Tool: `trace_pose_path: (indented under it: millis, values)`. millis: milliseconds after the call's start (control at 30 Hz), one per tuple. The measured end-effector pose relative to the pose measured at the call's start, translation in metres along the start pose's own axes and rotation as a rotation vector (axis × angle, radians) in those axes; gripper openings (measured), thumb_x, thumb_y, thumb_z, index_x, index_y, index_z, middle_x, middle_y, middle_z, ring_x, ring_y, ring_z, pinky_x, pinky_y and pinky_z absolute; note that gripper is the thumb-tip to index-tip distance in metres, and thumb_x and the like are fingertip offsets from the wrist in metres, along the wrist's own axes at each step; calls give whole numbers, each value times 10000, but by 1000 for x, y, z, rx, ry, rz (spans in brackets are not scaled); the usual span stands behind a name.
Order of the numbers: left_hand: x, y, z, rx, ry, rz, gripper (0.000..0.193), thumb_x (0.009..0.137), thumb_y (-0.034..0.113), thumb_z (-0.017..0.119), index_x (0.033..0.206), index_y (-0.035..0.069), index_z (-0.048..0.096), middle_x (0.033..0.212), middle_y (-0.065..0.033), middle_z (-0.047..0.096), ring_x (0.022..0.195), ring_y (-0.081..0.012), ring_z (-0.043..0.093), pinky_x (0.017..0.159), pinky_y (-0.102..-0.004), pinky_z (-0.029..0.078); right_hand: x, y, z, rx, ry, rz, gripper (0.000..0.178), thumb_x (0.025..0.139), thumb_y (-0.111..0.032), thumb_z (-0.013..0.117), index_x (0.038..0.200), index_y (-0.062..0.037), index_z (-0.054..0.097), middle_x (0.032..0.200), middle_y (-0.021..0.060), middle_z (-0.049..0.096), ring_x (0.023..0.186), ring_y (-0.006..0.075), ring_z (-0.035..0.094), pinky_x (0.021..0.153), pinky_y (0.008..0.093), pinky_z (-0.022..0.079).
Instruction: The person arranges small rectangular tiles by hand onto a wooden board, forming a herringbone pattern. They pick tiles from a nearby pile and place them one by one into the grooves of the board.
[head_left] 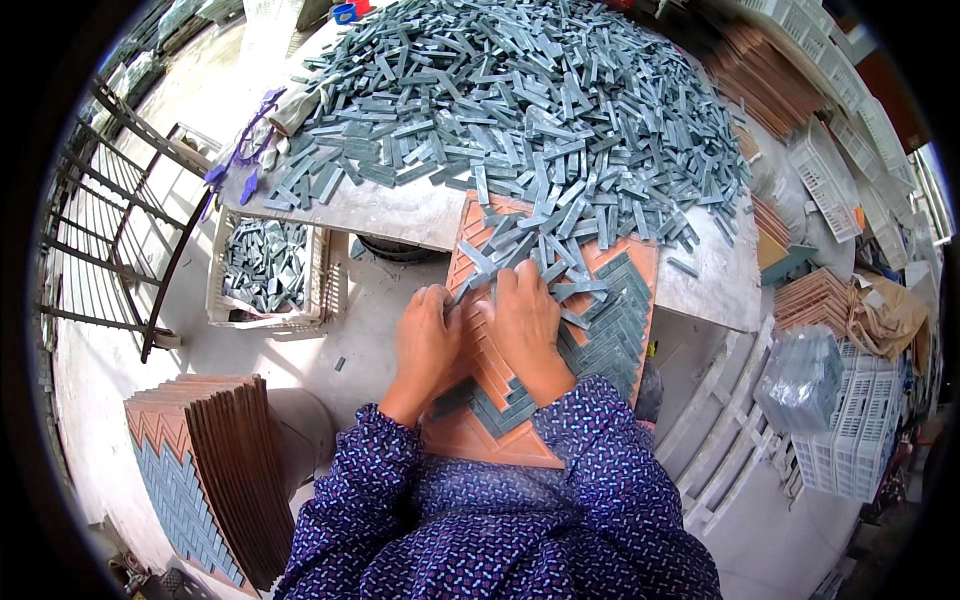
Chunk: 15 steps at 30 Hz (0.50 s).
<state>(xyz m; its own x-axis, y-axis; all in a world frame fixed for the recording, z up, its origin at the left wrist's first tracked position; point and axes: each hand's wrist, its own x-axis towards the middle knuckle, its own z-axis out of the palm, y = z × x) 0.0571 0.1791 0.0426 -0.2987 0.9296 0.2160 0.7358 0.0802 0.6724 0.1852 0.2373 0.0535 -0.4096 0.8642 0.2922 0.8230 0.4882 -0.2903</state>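
An orange-brown tray (545, 447) with a ridged herringbone pattern lies tilted from the table's front edge toward my body. Dark green-grey stone strips (612, 345) fill its right side, and a few sit in its lower part; bare slots show in the middle. Over the tray's left half, my left hand (428, 338) is closed, with a strip showing at its fingertips. Just beside it my right hand (530, 322) is closed too, fingers bent down among loose strips; what they pinch is hidden. Loose strips (540, 238) cover the tray's far end.
A large heap of stone strips (500, 100) covers the table (400, 213). At left stand a white crate (268, 265) of strips, a black metal rack (120, 225) and a stack of filled trays (195, 470). White crates (850, 430) and more trays (808, 298) stand at right.
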Motion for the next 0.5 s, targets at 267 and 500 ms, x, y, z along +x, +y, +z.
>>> trace_pose_path:
  millis: [267,500]
  values:
    - [-76,-24,-42,-144,-159,59,167,778,8,638,945,17,650,811,-138,587,722,-323,587,634,-377,468,-32,-7,-20,155,-64,22,211,719,-109,719,856,-39,575,909,128,517,854,330,570,672,428,480]
    - [-87,-10,-37,-72,-54,28,130,785,-6,640,911,12,665,812,-132,594,707,-291,600,619,-350,477,-80,-8,-37,396,-264,93,204,747,-105,691,894,-43,564,801,119,585,730,337,605,621,426,481]
